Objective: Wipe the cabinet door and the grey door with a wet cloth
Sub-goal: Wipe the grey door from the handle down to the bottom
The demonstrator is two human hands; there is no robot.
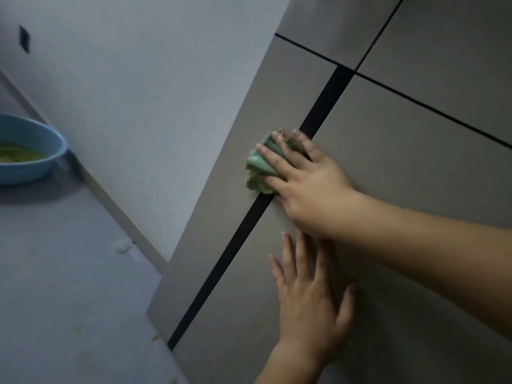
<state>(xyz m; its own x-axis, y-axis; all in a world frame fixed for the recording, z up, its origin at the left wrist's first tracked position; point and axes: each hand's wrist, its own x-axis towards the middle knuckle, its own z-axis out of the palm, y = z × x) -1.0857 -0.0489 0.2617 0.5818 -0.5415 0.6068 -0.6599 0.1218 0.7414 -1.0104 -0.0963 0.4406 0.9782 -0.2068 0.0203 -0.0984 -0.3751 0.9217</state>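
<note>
Right hand (304,187): flat-fingered, we press the green cloth (259,164) over the dark gap (324,106)
Left hand (310,306): open, flat on the cabinet door (415,151)
Room: door panel extends up-right

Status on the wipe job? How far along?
Done: nothing provable; no wet streaks show anywhere. In hand: right hand presses the green cloth onto the cabinet door at its dark strip; left hand lies flat below. Left: apparently the upper panels; which is the grey door, I can't tell.

Dim light; pale wall (133,87) with a dark plate (24,38), grey skirting (110,200), grey floor (69,286) bearing a blue basin (27,173)
</note>
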